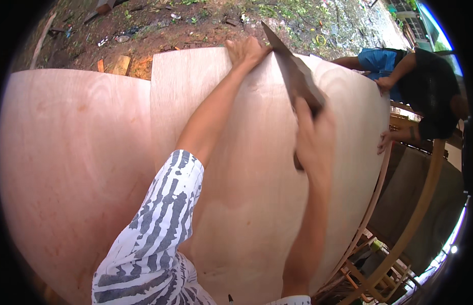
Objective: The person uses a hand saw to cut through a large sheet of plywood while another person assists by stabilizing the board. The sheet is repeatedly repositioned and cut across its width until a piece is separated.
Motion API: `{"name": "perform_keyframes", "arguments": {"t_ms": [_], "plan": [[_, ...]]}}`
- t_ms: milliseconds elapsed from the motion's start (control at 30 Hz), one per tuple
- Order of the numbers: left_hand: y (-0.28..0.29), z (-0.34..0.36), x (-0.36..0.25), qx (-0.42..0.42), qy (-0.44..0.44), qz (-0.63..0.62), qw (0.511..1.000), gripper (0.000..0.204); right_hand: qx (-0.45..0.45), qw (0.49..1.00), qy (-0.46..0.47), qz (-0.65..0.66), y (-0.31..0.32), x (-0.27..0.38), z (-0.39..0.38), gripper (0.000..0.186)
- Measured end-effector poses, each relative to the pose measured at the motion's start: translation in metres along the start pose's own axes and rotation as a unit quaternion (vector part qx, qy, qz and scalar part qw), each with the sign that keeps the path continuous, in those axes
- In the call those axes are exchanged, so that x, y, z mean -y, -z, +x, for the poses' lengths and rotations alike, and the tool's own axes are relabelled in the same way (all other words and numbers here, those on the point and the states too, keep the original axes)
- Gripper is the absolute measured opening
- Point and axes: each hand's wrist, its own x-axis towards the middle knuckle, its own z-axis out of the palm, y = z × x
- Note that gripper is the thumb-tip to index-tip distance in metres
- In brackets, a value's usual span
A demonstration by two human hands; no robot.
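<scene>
A wide light plywood sheet (pixel 236 193) fills the middle, beside another pinkish sheet (pixel 68 152) on the left. At the middle sheet's far edge my left hand (pixel 245 51) presses down with its fingers curled over the edge. My right hand (pixel 312 134), slightly blurred, grips a handsaw (pixel 290 66) whose blade slants up and left over that edge, just right of my left hand.
A co-worker (pixel 427 91) in dark shirt and blue shorts leans at the right, both hands on the sheet's edge. Wooden framing (pixel 419 213) stands below at the right. Littered dirt ground (pixel 124 25) with wood scraps lies beyond the sheets.
</scene>
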Motion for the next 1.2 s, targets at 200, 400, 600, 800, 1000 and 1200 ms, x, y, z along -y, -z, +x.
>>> {"name": "perform_keyframes", "arguments": {"t_ms": [200,400,600,800,1000,1200], "plan": [[-0.003,-0.005,-0.021,0.005,-0.017,-0.031,0.999,0.063,0.015,0.998,-0.047,-0.029,0.041,0.010,-0.001,0.041],[0.002,0.000,-0.002,0.008,0.001,-0.006,1.000,0.059,0.001,0.994,-0.058,0.093,0.056,0.015,-0.064,0.040],[-0.027,0.009,-0.014,-0.027,-0.027,-0.018,0.999,0.054,0.002,1.000,-0.015,0.016,-0.003,-0.025,0.074,0.037],[0.004,0.016,0.022,0.005,-0.003,0.018,1.000,0.051,0.038,0.995,-0.089,0.036,0.043,0.023,-0.041,0.046],[-0.011,0.012,0.001,0.001,-0.008,-0.009,1.000,0.056,0.019,0.999,-0.017,0.023,-0.002,-0.023,0.032,0.040],[-0.023,0.011,-0.001,-0.039,-0.031,0.025,0.998,0.055,0.045,0.996,-0.057,-0.043,0.018,0.011,0.044,0.041]]}}
